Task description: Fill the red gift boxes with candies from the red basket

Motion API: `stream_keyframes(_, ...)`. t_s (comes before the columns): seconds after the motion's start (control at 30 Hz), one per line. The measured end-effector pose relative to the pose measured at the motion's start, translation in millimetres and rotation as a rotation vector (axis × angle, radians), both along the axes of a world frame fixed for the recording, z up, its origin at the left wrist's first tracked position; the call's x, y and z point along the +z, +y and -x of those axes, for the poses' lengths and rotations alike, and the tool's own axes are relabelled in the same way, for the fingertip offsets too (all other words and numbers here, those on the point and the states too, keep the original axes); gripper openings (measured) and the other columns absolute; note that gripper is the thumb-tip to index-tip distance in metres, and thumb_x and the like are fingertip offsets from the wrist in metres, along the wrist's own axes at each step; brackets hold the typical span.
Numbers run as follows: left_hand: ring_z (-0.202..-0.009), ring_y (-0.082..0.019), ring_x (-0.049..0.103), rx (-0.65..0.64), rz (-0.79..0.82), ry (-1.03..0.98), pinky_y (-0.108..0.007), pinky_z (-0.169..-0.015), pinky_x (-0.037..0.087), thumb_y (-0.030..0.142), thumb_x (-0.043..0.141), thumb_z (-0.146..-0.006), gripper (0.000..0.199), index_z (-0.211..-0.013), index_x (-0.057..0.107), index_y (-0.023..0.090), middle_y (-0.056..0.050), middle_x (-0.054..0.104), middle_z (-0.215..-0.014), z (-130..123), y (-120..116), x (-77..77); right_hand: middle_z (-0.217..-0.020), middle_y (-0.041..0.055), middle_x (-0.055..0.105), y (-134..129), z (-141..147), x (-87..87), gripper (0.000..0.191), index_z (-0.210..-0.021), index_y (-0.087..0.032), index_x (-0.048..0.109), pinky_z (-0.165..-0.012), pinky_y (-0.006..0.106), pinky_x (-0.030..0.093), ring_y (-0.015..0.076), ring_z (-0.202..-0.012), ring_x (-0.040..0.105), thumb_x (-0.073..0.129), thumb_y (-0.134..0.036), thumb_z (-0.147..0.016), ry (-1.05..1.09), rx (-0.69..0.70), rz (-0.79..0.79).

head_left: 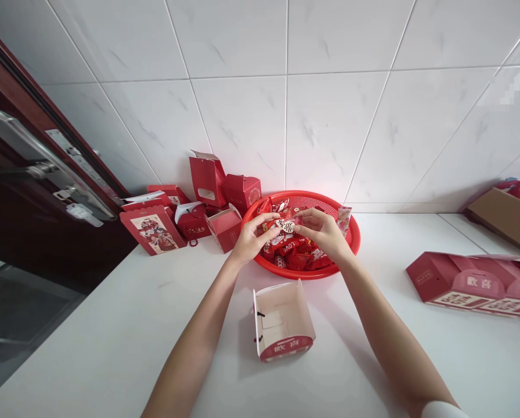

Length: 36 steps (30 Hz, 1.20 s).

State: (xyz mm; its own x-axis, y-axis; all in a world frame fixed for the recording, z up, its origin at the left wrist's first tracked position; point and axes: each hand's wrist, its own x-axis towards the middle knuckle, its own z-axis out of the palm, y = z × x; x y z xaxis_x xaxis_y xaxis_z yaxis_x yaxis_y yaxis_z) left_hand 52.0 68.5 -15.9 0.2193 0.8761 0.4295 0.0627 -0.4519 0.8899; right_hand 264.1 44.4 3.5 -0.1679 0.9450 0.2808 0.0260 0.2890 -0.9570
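Observation:
Over a red plastic basket [356, 235], my left hand [252, 237] and my right hand [326, 233] pinch a wrapped candy [285, 226] between them. Its wrapper has a pale label with dark characters. Fingers of both hands are closed at its two ends. Beneath it, several red candy packets [297, 259] fill the basket, partly hidden by my hands. Between my forearms stands an open red gift box [286, 349], its pale inside facing up and a dark cord at its left side.
Several red gift boxes [208, 183] and a printed red box [153, 232] stand at the back left. A row of red boxes [469, 281] lies on the right, with a brown cardboard box [506, 215] behind. A tiled wall [316, 133] and a dark door [20, 197] border the white tabletop.

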Motion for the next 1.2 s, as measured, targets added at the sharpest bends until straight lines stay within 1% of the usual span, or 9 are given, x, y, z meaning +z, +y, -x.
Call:
stream_keyframes(0.1, -0.111, -0.032, 0.070, -0.007, 0.003, 0.013, -0.046, -0.096, 0.057, 0.043, 0.083, -0.077, 0.038, -0.110, 0.076, 0.025, -0.009, 0.075, -0.116, -1, -1, -0.4, -0.097, 0.0064, 0.074, 0, 2, 0.2, 0.039, -0.098, -0.021, 0.068, -0.089, 0.044, 0.059, 0.0237, -0.093, 0.071, 0.083, -0.047, -0.074, 0.006, -0.013, -0.020)
stream_keyframes(0.2, -0.110, -0.032, 0.070, 0.001, -0.019, 0.038, -0.046, -0.098, 0.055, 0.044, 0.083, -0.077, 0.038, -0.109, 0.075, 0.025, -0.009, 0.075, -0.113, -1, -1, -0.9, -0.100, 0.0072, 0.075, -1, 4, 1.4, 0.040, -0.098, -0.021, 0.069, -0.090, 0.045, 0.059, 0.0244, -0.094, 0.071, 0.084, -0.049, -0.073, 0.009, -0.007, -0.015)
stream_keyframes(0.33, -0.107, -0.029, 0.070, 0.025, -0.048, 0.027, -0.044, -0.098, 0.055, 0.048, 0.078, -0.083, 0.032, -0.104, 0.074, 0.024, -0.009, 0.075, -0.110, -2, -1, 0.5, -0.098, 0.0062, 0.075, -3, 4, 2.7, 0.044, -0.108, -0.023, 0.068, -0.095, 0.046, 0.057, 0.0253, -0.099, 0.071, 0.083, -0.050, -0.076, 0.083, 0.010, 0.025)
stream_keyframes(0.5, -0.089, -0.023, 0.068, 0.017, 0.003, -0.026, -0.036, -0.083, 0.056, 0.051, 0.075, -0.084, 0.031, -0.096, 0.072, 0.022, -0.006, 0.073, -0.098, -3, -3, 3.0, -0.112, 0.0061, 0.073, -1, 4, -1.2, 0.056, -0.123, -0.026, 0.062, -0.100, 0.046, 0.054, 0.0273, -0.117, 0.065, 0.085, -0.037, -0.073, 0.014, 0.066, -0.004)
stream_keyframes(0.6, -0.082, -0.021, 0.066, 0.003, 0.048, -0.058, -0.034, -0.077, 0.055, 0.051, 0.076, -0.083, 0.032, -0.093, 0.071, 0.022, -0.005, 0.072, -0.093, -3, -4, 3.3, -0.111, 0.0064, 0.073, 1, 7, -4.8, 0.050, -0.120, -0.025, 0.062, -0.093, 0.044, 0.057, 0.0273, -0.112, 0.068, 0.080, -0.034, -0.074, 0.006, 0.093, -0.003)
stream_keyframes(0.7, -0.084, -0.021, 0.066, -0.005, 0.083, -0.098, -0.035, -0.081, 0.055, 0.049, 0.080, -0.079, 0.032, -0.091, 0.071, 0.021, -0.005, 0.072, -0.091, -3, -3, 3.7, -0.103, 0.0064, 0.074, 2, 7, -5.6, 0.042, -0.113, -0.023, 0.063, -0.084, 0.042, 0.060, 0.0264, -0.099, 0.071, 0.076, -0.034, -0.075, 0.028, 0.041, 0.016)
stream_keyframes(0.8, -0.086, -0.021, 0.067, 0.029, 0.116, -0.216, -0.034, -0.084, 0.055, 0.046, 0.084, -0.073, 0.032, -0.087, 0.071, 0.021, -0.003, 0.072, -0.088, -3, -1, 3.5, -0.100, 0.0062, 0.074, 1, 4, -3.3, 0.039, -0.110, -0.022, 0.065, -0.078, 0.041, 0.060, 0.0245, -0.090, 0.071, 0.076, -0.035, -0.075, 0.013, -0.041, 0.025)
stream_keyframes(0.97, -0.080, -0.019, 0.067, 0.075, 0.199, -0.451, -0.035, -0.082, 0.057, 0.039, 0.088, -0.064, 0.032, -0.074, 0.064, 0.020, 0.001, 0.069, -0.079, -3, 2, 1.9, -0.099, 0.0057, 0.074, 1, -1, -1.0, 0.031, -0.103, -0.022, 0.067, -0.074, 0.039, 0.060, 0.0246, -0.089, 0.070, 0.073, -0.034, -0.075, 0.000, -0.129, -0.012)
stream_keyframes(1.2, -0.075, -0.017, 0.066, 0.081, 0.205, -0.418, -0.030, -0.075, 0.054, 0.033, 0.085, -0.066, 0.026, -0.070, 0.063, 0.020, 0.001, 0.069, -0.075, -2, 1, 2.3, -0.095, 0.0057, 0.074, 4, -5, -1.7, 0.029, -0.100, -0.023, 0.064, -0.078, 0.043, 0.060, 0.0256, -0.089, 0.071, 0.071, -0.033, -0.074, 0.004, -0.197, -0.041)
